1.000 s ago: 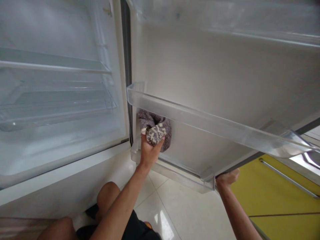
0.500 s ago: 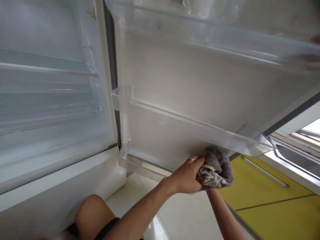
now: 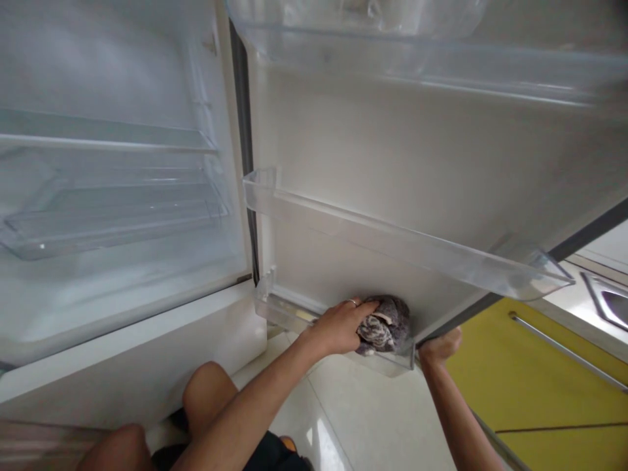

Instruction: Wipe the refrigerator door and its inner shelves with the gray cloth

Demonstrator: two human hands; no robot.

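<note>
My left hand (image 3: 341,325) is shut on a bunched grey patterned cloth (image 3: 386,322) and presses it into the right end of the lowest clear bin (image 3: 282,307) on the open fridge door (image 3: 392,150). A ring shows on one finger. My right hand (image 3: 440,345) grips the door's lower outer edge, just right of that bin. A second clear door bin (image 3: 392,243) runs across just above the cloth.
The fridge interior (image 3: 112,196) on the left has glass shelves and a clear drawer. Another door bin (image 3: 417,52) spans the top. A yellow cabinet (image 3: 549,392) and a steel sink (image 3: 608,302) stand at the right. My knees are above the white tiled floor (image 3: 373,418).
The cloth went from the left end of the lowest door bin across to its right end, first past the door edge, then back inside the bin. My right hand stayed on the door edge.
</note>
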